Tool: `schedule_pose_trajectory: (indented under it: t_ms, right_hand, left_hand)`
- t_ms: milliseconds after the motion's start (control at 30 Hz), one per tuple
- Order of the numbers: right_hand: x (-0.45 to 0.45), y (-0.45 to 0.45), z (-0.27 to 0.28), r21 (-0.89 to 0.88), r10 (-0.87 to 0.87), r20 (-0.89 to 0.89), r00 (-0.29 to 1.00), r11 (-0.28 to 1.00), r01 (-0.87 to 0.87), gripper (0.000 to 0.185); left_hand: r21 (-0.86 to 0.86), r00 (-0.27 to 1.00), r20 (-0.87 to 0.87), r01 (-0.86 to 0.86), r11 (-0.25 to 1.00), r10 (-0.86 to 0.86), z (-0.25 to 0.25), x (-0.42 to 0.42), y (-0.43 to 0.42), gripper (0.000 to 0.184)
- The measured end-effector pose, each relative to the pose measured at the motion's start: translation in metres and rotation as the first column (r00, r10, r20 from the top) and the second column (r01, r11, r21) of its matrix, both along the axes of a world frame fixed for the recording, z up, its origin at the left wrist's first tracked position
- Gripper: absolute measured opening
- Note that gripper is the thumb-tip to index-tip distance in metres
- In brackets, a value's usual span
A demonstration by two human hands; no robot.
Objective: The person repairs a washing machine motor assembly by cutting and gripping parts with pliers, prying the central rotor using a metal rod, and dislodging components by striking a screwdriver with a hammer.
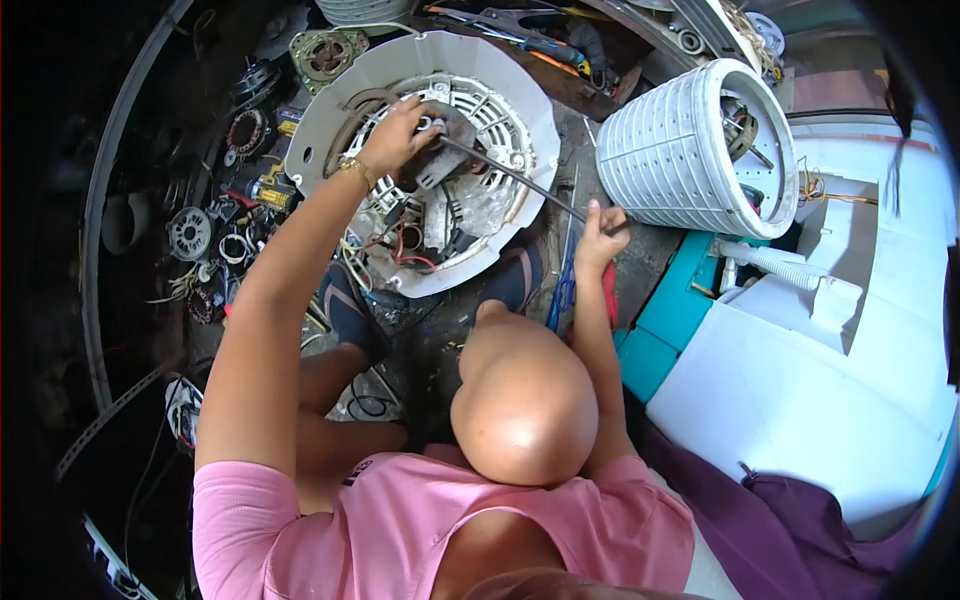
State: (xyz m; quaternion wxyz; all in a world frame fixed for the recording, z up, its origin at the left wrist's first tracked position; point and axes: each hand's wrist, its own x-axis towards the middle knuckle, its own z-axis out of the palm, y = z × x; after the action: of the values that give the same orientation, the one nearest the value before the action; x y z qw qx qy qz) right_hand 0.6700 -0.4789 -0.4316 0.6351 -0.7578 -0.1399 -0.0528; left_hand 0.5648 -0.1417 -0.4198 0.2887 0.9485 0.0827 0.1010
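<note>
Pink shirt (400, 510) is fronting a knee (525, 400), basket (655, 150) flanking tub (528, 100); right fingers (618, 218) are gripping a rod (530, 183) slanting up-left, left fingers (410, 108) holding unclearly

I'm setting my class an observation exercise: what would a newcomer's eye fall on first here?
Probably the wide pale tub before the person's feet, with the left hand over it by one end of a dark rod and the right hand holding the other. Next, the white ribbed drum to its right, then the motor parts strewn at left.
</note>
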Motion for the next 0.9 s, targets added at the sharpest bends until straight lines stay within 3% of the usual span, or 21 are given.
schedule_pose_trajectory:
  t_ms: [67, 100, 133, 200, 300, 400, 433, 467, 533, 567, 600, 633, 667, 700, 733, 767, 800, 867, 900]
  right_hand:
    - [0.004, 0.007, 0.024, 0.056, 0.075, 0.013, 0.997, 0.996, -0.075, 0.038]
    - [0.008, 0.002, 0.009, 0.102, 0.141, 0.076, 0.987, 0.984, -0.148, 0.03]
    - [0.005, -0.005, 0.009, 0.125, 0.217, -0.099, 0.971, 0.971, -0.204, 0.023]
    - [-0.013, -0.027, 0.012, 0.196, 0.377, -0.434, 0.818, 0.926, -0.323, 0.011]
    - [-0.015, -0.06, -0.01, 0.191, 0.528, -0.647, 0.55, 0.811, -0.553, 0.018]
    - [-0.019, -0.051, 0.019, -0.298, 0.58, -0.411, 0.703, 0.643, -0.705, 0.02]
    - [-0.014, -0.046, 0.017, -0.492, 0.693, 0.153, 0.704, 0.672, -0.554, 0.023]
    - [-0.014, -0.05, 0.019, -0.75, 0.667, 0.251, 0.701, 0.592, -0.294, 0.024]
    - [-0.014, -0.049, 0.026, -0.8, 0.693, 0.231, 0.683, 0.535, -0.272, 0.022]
    - [-0.018, -0.051, 0.026, -0.808, 0.681, 0.241, 0.691, 0.535, -0.246, 0.021]
    - [-0.021, -0.055, 0.022, -0.794, 0.682, 0.197, 0.705, 0.532, -0.293, 0.019]
    - [-0.025, -0.064, 0.016, -0.745, 0.665, 0.192, 0.722, 0.578, -0.334, 0.018]
    - [-0.026, -0.079, 0.004, -0.689, 0.627, 0.211, 0.75, 0.639, -0.341, 0.018]
    - [-0.033, -0.089, 0.007, -0.679, 0.593, 0.186, 0.784, 0.654, -0.334, 0.019]
    - [-0.045, -0.102, 0.001, -0.558, 0.484, 0.21, 0.85, 0.773, -0.302, 0.015]
    - [-0.058, -0.11, -0.006, -0.489, 0.4, 0.212, 0.892, 0.833, -0.258, 0.015]
    - [-0.067, -0.12, -0.012, -0.477, 0.343, 0.168, 0.924, 0.849, -0.228, 0.016]
    - [-0.077, -0.135, -0.022, -0.483, 0.26, 0.085, 0.962, 0.855, -0.189, 0.017]
    - [-0.078, -0.139, -0.024, -0.512, 0.243, 0.036, 0.969, 0.838, -0.191, 0.018]
  left_hand:
    - [-0.044, 0.999, -0.006, -0.051, 0.998, 0.05, 0.002, 0.003, 0.005, 0.03]
    - [-0.041, 0.999, -0.048, 0.011, 0.999, -0.013, 0.001, 0.005, 0.009, 0.03]
    - [-0.037, 0.995, -0.085, 0.053, 0.998, -0.056, 0.008, 0.004, 0.013, 0.031]
    - [-0.044, 0.961, -0.186, 0.2, 0.979, -0.205, 0.022, 0.002, 0.012, 0.043]
    - [-0.093, 0.904, -0.3, 0.289, 0.953, -0.304, 0.047, 0.0, 0.009, 0.062]
    - [-0.03, 0.962, -0.146, 0.228, 0.973, -0.23, 0.07, -0.022, 0.026, 0.059]
    - [-0.036, 0.966, -0.141, 0.212, 0.977, -0.215, 0.082, -0.035, 0.038, 0.057]
    - [-0.068, 0.975, -0.08, 0.2, 0.977, -0.205, 0.094, -0.054, 0.049, 0.053]
    - [-0.058, 0.976, -0.217, -0.008, 0.998, -0.005, 0.133, -0.107, 0.058, 0.045]
    - [-0.008, 0.992, -0.126, -0.032, 0.999, 0.031, 0.123, -0.139, 0.074, 0.039]
    - [0.081, 0.98, -0.066, -0.181, 0.98, 0.186, 0.115, -0.174, 0.077, 0.036]
    - [-0.034, 0.951, 0.01, -0.309, 0.95, 0.309, 0.088, -0.211, 0.087, 0.033]
    - [-0.126, 0.838, -0.042, -0.545, 0.829, 0.545, 0.049, -0.258, 0.094, 0.031]
    - [-0.045, 0.748, 0.004, -0.663, 0.747, 0.664, 0.019, -0.303, 0.086, 0.025]
    - [-0.03, 0.606, -0.049, -0.795, 0.605, 0.794, -0.002, -0.338, 0.062, 0.018]
    - [0.024, 0.427, -0.184, -0.899, 0.438, 0.885, -0.024, -0.368, 0.036, 0.016]
    - [0.14, 0.294, -0.318, -0.926, 0.351, 0.901, -0.049, -0.395, 0.012, 0.016]
    - [0.155, 0.411, -0.226, -0.88, 0.449, 0.883, -0.121, -0.452, -0.027, 0.019]
    - [0.241, 0.401, -0.237, -0.858, 0.453, 0.885, -0.121, -0.451, -0.032, 0.02]
